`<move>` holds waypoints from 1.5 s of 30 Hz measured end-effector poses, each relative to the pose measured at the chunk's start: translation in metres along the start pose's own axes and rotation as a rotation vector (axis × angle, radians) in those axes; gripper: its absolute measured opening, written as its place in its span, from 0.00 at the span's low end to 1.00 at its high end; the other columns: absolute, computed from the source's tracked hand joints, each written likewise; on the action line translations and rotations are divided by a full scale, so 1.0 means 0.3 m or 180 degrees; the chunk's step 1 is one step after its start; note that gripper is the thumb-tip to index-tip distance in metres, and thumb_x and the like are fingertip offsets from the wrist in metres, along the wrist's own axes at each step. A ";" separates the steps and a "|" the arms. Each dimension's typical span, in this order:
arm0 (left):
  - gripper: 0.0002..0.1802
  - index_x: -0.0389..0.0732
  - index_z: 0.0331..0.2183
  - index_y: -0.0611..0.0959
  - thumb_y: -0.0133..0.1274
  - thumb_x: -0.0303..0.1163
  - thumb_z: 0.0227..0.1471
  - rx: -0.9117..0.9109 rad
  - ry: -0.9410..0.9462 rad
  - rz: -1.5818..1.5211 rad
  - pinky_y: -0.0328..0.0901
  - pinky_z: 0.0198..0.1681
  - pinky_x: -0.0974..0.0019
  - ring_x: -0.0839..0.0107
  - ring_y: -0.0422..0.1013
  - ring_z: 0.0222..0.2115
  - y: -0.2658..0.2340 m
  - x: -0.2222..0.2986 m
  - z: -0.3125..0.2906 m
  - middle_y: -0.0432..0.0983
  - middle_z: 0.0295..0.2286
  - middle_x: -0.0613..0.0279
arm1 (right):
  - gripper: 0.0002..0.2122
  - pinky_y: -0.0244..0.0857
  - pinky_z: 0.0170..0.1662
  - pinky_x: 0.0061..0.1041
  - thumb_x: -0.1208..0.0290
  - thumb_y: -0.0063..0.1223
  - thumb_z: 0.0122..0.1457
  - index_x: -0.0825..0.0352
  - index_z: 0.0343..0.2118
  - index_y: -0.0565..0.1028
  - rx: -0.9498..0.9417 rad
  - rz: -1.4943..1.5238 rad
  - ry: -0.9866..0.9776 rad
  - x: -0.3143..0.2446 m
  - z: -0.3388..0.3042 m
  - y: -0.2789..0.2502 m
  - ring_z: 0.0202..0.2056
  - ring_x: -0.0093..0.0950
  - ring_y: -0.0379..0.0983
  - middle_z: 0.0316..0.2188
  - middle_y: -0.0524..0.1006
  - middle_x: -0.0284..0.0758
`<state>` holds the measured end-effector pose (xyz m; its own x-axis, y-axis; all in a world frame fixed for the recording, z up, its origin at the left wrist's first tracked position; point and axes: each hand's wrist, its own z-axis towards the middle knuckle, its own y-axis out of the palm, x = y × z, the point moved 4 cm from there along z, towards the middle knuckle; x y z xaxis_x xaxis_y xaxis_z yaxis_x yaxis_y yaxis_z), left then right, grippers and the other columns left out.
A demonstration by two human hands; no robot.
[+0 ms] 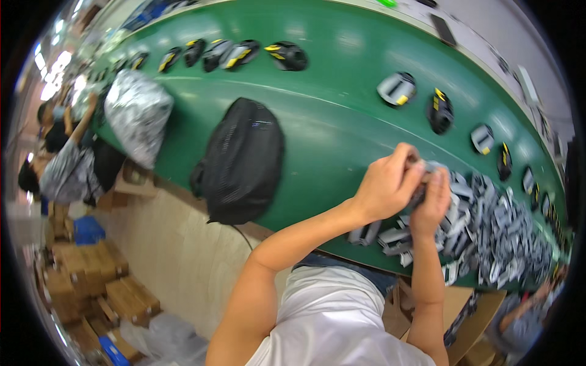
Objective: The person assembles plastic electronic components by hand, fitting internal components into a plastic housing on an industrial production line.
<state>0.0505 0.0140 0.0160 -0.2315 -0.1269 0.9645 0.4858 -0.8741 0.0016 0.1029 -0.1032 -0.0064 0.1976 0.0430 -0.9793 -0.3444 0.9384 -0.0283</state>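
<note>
A small grey piece (434, 165) is held up above the green work surface (323, 146), just to the left of the far end of the heap. It is mostly covered by fingers, so its full shape I cannot tell. The left hand (386, 184) is bent closed and pinches it with thumb and forefinger from the left; the right hand (432, 204) grips it from the right and near side, its fingers curled.

By my judgement the piece is light and stiff, like thin moulded plastic, with a smooth face that may slip a little. It would be better taken by its opposite edges, with fingertips, and not squeezed hard, because thin parts could crack.

To the right and near lies a big heap of grey parts (500, 229), piled loosely over one another. Two elongated grey parts (365, 233) are at the near edge, left of the heap. Farther away, a rounded black piece (441, 111) with a yellow patch stands in a curved row with others. On the left is a black bag (244, 161), and beyond it a crumpled silver bag (137, 113).
</note>
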 end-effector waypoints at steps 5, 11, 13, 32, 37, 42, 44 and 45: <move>0.12 0.33 0.29 0.76 0.51 0.33 0.47 0.0202 0.0629 0.1080 0.66 0.30 0.64 0.62 0.72 0.25 -0.272 0.169 0.261 0.75 0.23 0.52 | 0.12 0.56 0.29 0.15 0.73 0.43 0.60 0.70 0.46 0.64 -0.0088 0.0974 0.0254 -0.053 0.015 -0.031 0.30 0.17 0.63 0.31 0.68 0.31; 0.14 0.33 0.29 0.77 0.46 0.33 0.41 0.1953 0.0901 0.3472 0.64 0.40 0.52 0.48 0.70 0.34 -0.976 -0.023 0.662 0.74 0.30 0.44 | 0.14 0.58 0.30 0.15 0.76 0.45 0.59 0.68 0.48 0.64 -0.0254 0.0980 0.0232 -0.037 0.055 -0.084 0.33 0.17 0.64 0.36 0.69 0.31; 0.18 0.33 0.31 0.77 0.47 0.38 0.42 0.2434 -0.0169 0.3987 0.63 0.43 0.51 0.47 0.69 0.38 -1.290 -0.094 0.630 0.73 0.34 0.41 | 0.15 0.58 0.31 0.15 0.77 0.45 0.58 0.68 0.49 0.64 -0.0130 0.1025 0.0252 -0.021 0.050 -0.082 0.34 0.18 0.65 0.39 0.69 0.32; 0.45 0.28 0.46 0.69 0.51 0.62 0.42 0.3291 -0.2069 0.3910 0.60 0.50 0.53 0.49 0.65 0.48 -1.772 -0.240 0.599 0.65 0.48 0.42 | 0.18 0.59 0.42 0.19 0.78 0.45 0.58 0.69 0.52 0.61 -0.0022 0.0884 0.0065 -0.023 0.066 -0.190 0.36 0.20 0.64 0.40 0.68 0.32; 0.44 0.22 0.39 0.70 0.63 0.54 0.35 0.2831 -0.0862 0.2210 0.66 0.39 0.58 0.58 0.72 0.34 -1.572 -0.102 0.731 0.73 0.32 0.45 | 0.17 0.58 0.40 0.18 0.78 0.46 0.58 0.70 0.51 0.62 -0.0140 0.0673 0.0085 -0.038 0.077 -0.184 0.34 0.20 0.63 0.39 0.68 0.33; 0.36 0.24 0.40 0.70 0.66 0.40 0.34 0.0419 -0.0430 -0.0774 0.66 0.34 0.67 0.73 0.70 0.29 -0.797 0.057 0.693 0.73 0.29 0.56 | 0.17 0.58 0.39 0.18 0.79 0.46 0.56 0.71 0.49 0.63 -0.0380 0.0757 -0.0045 -0.090 0.064 -0.155 0.33 0.21 0.62 0.38 0.67 0.33; 0.35 0.27 0.39 0.72 0.67 0.38 0.32 -0.0195 -0.0539 -0.0691 0.66 0.34 0.67 0.73 0.70 0.30 -0.572 0.078 0.565 0.73 0.29 0.57 | 0.15 0.57 0.38 0.18 0.76 0.50 0.54 0.74 0.44 0.66 -0.0346 0.0790 0.0035 -0.133 0.065 -0.118 0.32 0.19 0.63 0.34 0.69 0.31; 0.33 0.29 0.39 0.72 0.67 0.37 0.32 -0.0587 -0.0621 -0.0722 0.65 0.34 0.68 0.74 0.70 0.30 -0.449 0.104 0.496 0.73 0.29 0.58 | 0.15 0.57 0.38 0.18 0.75 0.50 0.55 0.74 0.44 0.66 -0.0295 0.0847 0.0012 -0.143 0.065 -0.116 0.32 0.19 0.64 0.34 0.69 0.32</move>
<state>0.1032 0.1974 0.0850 -0.1421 0.1566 0.9774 0.2759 -0.9420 0.1911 0.1243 -0.1311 0.0406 0.0858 0.2821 -0.9555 -0.4661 0.8590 0.2118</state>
